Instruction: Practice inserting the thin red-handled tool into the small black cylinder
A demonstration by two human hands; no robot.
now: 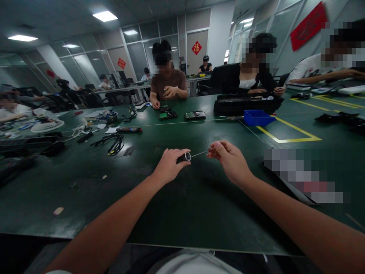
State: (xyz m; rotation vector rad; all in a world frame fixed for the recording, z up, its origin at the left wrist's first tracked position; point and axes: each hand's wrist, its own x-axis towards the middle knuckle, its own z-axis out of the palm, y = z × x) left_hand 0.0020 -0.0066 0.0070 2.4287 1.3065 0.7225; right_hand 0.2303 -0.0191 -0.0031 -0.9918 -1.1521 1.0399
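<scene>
Over the green table, my left hand (169, 166) is closed around a short black cylinder (187, 156) with a silvery ring at its open end. That end faces right; the rest of the cylinder is hidden by my fingers. My right hand (226, 158) pinches a thin metal rod (200, 153), perhaps a slim screwdriver; its handle is mostly covered by the fingers. The rod points left and its tip reaches the cylinder's ringed end. Whether the tip is inside or just touching it, I cannot tell.
Right of my right arm lies a flat blurred packet (299, 177). Farther off are a blue bin (259, 118), a long black housing (246, 103), circuit-board units (195, 115) and coiled black cables (115, 144). Several people sit around the green table (171, 224).
</scene>
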